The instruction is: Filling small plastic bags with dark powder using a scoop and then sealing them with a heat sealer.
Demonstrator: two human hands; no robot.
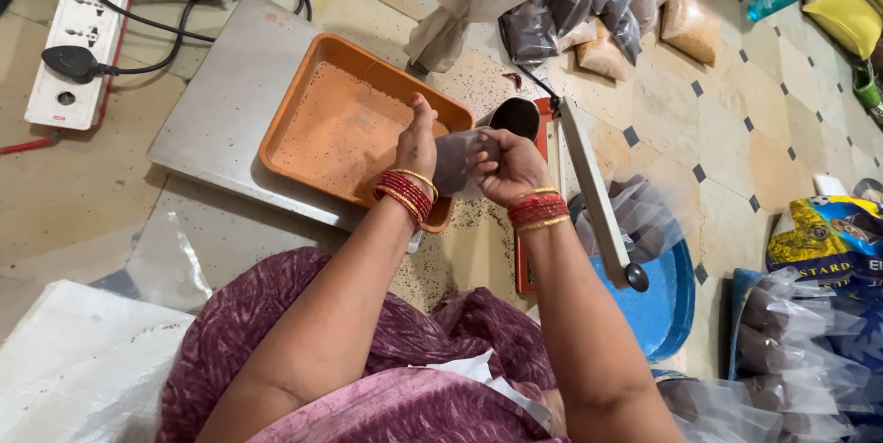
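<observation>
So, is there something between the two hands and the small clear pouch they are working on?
No, nothing visible. The left hand and the right hand both grip the small clear pouch directly, above the near corner of the orange tray. The heat sealer lies to the right, apart from the hands.

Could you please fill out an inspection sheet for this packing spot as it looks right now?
Surface: tiled floor sprinkled with dark seeds; a metal scale platform lies on it.
Job's things: small clear pouch of dark seeds, held over the orange tray; heat sealer beside it.
Clutter: filled packets piled at the top; more packets lower right; blue basin; empty plastic bags.
Grips: left hand and right hand both pinch the pouch.
Cables: black leads plugged into a white power strip.
Surroundings: yellow sack, printed bag.
</observation>
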